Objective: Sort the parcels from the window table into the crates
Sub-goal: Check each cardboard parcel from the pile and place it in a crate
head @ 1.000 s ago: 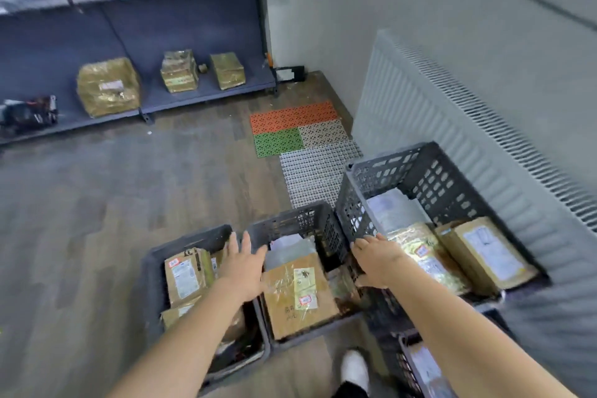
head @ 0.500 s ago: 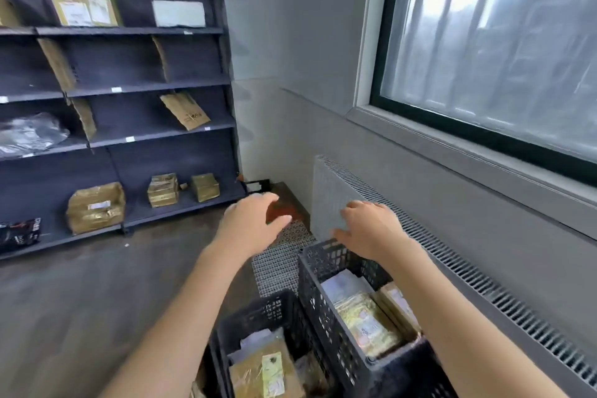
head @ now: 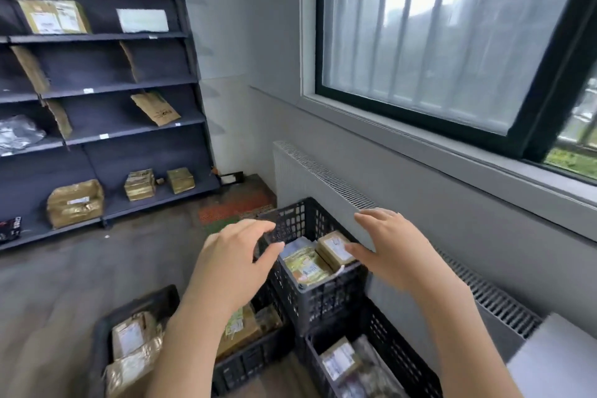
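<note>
Dark slatted plastic crates (head: 135, 310) on the floor already hold brown taped cardboard parcels (head: 129, 336), left hand (head: 235, 258) and right hand (head: 391, 245) hover empty, fingers relaxed, over the raised crate (head: 326, 300) (window table's remaining load unseen).

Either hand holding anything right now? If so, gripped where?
Nothing is held. The left hand and right hand hover with fingers spread on either side of the raised black plastic lattice crate of parcels; neither visibly grips it.
</note>
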A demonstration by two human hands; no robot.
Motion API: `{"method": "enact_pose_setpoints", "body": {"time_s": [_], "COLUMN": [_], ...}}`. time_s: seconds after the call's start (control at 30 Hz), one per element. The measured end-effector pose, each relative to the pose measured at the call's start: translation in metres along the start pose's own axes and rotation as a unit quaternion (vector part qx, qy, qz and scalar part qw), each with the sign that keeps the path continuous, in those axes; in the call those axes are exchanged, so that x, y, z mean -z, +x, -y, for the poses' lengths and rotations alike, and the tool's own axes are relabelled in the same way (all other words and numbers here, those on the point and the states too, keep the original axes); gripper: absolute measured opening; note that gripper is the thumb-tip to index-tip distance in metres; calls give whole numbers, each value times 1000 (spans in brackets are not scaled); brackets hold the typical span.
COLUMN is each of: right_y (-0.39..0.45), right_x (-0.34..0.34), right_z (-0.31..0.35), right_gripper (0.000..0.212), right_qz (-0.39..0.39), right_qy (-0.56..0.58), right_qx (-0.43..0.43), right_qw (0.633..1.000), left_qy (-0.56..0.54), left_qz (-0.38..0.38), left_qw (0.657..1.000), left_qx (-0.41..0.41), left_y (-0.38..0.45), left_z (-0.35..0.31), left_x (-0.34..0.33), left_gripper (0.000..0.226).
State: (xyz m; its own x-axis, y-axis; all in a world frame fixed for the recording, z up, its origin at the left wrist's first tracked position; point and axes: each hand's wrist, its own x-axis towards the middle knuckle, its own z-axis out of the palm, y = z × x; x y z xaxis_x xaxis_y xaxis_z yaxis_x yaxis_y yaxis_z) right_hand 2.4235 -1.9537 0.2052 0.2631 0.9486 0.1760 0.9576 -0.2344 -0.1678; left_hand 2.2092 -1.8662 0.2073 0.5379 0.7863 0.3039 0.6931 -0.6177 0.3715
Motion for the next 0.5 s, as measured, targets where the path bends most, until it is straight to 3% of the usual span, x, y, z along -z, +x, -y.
{"method": "enact_pose_setpoints", "body": {"time_s": [0.27, 0.5], "right_y": [-117, -238], "right_x": [40, 67], "right_z": [-34, -41], "right_gripper": [60, 61], "right_qz": [-37, -87], "right_qy": [-14, -48], "right_qx": [-54, -189], "right_qw": [998, 977], "left_qy": [29, 11], "left_qz": [25, 87], "left_qw": [999, 992], "left_qx": [-28, -93], "left_y": [-60, -106], "left_z": [-53, -95], "left_x": [15, -12], "left_gripper": [43, 43]}}
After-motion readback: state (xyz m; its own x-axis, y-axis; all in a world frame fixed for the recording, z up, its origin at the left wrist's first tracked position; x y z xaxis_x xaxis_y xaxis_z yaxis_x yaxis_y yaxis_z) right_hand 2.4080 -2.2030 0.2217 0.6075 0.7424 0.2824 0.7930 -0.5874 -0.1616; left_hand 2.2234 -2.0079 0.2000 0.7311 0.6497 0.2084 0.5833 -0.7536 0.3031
